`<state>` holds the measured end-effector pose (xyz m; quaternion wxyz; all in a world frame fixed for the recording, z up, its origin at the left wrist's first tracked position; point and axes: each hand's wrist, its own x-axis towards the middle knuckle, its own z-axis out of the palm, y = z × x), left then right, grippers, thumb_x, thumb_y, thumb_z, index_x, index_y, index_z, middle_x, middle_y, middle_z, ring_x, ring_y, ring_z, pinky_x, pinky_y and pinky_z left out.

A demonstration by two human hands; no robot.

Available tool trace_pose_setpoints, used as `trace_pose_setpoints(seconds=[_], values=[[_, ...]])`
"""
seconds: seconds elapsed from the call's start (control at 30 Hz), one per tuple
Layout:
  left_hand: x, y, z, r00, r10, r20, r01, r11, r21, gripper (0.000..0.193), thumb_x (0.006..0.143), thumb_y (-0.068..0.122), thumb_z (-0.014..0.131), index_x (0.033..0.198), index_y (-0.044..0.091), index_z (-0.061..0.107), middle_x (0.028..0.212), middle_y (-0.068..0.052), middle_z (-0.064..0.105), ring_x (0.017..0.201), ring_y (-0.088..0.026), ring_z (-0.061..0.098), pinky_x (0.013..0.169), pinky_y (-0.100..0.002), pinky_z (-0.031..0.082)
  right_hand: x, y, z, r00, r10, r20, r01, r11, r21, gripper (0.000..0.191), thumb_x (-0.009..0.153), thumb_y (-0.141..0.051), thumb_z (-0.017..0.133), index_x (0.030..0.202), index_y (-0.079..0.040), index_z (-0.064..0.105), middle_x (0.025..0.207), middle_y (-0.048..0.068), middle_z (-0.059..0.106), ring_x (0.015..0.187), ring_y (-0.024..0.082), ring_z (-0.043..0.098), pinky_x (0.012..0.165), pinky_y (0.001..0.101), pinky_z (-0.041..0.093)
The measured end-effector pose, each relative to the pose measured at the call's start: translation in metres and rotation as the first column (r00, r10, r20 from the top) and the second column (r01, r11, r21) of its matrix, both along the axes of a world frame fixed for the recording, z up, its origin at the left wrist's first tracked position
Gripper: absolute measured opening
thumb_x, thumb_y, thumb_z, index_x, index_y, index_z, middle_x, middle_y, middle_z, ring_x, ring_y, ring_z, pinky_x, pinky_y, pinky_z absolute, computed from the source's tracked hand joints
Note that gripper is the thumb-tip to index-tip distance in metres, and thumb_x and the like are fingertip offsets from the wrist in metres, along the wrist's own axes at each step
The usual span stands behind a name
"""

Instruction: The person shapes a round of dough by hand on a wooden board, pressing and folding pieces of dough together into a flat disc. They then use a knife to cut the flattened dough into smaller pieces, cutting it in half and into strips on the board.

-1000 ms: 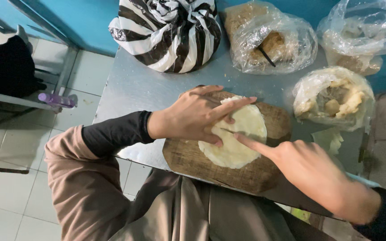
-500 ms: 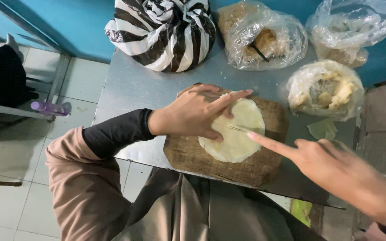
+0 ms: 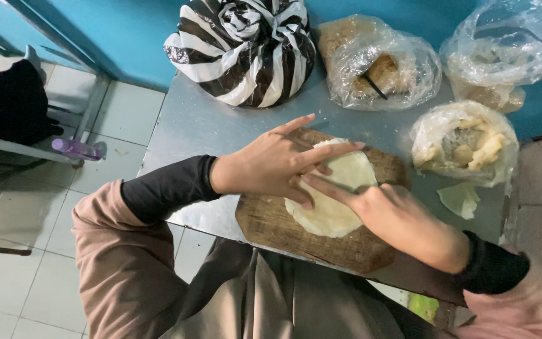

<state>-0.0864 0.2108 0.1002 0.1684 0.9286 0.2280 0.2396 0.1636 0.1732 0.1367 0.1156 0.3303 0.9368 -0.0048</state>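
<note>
Left hand [image 3: 271, 164] with flat splayed fingers hides part of the pale round flat dough disc [image 3: 337, 204] on the worn brown wooden board [image 3: 271, 223] on the grey metal counter [image 3: 202, 125], right hand [image 3: 387, 213], index extended, has moved in onto the dough, grasping nothing; clear plastic bag [image 3: 465, 141] holds pale lumps, unclear.

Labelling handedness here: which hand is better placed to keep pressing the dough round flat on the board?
Probably left. The left hand lies spread over the dough round on the wooden board, fingers across its top. The right hand meets it only with an outstretched finger at the middle.
</note>
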Motion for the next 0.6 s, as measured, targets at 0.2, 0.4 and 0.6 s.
trace_pose_setpoints(seconds=[0.2, 0.4, 0.6], values=[[0.003, 0.005, -0.009, 0.993, 0.057, -0.100, -0.055, 0.998, 0.028, 0.133, 0.060, 0.061, 0.088, 0.162, 0.033, 0.008, 0.102, 0.002, 0.079, 0.105, -0.024, 0.073, 0.129, -0.056, 0.024, -0.012, 0.004, -0.017, 0.997, -0.020, 0.077, 0.012, 0.995, 0.102, 0.096, 0.081, 0.000, 0.055, 0.164, -0.035, 0.023, 0.053, 0.008, 0.062, 0.049, 0.025, 0.071, 0.049, 0.0372, 0.060], [0.002, 0.003, -0.011, 0.998, 0.058, -0.027, -0.058, 0.998, -0.020, 0.135, 0.056, 0.058, 0.087, 0.161, 0.034, 0.007, 0.102, 0.006, 0.080, 0.108, -0.021, 0.073, 0.126, -0.056, 0.026, -0.006, 0.008, -0.001, 0.992, -0.088, 0.091, 0.097, 0.990, -0.098, 0.095, 0.086, -0.003, 0.054, 0.162, -0.051, 0.023, 0.061, 0.013, 0.065, 0.050, 0.031, 0.072, 0.051, 0.0434, 0.061], [0.002, 0.002, -0.007, 0.999, 0.050, -0.018, -0.051, 0.999, -0.020, 0.133, 0.058, 0.059, 0.087, 0.162, 0.034, 0.008, 0.099, 0.007, 0.080, 0.106, -0.019, 0.075, 0.126, -0.055, 0.027, -0.007, 0.004, -0.012, 0.998, -0.005, 0.067, 0.002, 0.999, 0.049, 0.098, 0.084, 0.000, 0.053, 0.168, -0.041, 0.022, 0.052, 0.008, 0.061, 0.044, 0.021, 0.069, 0.049, 0.0368, 0.060]])
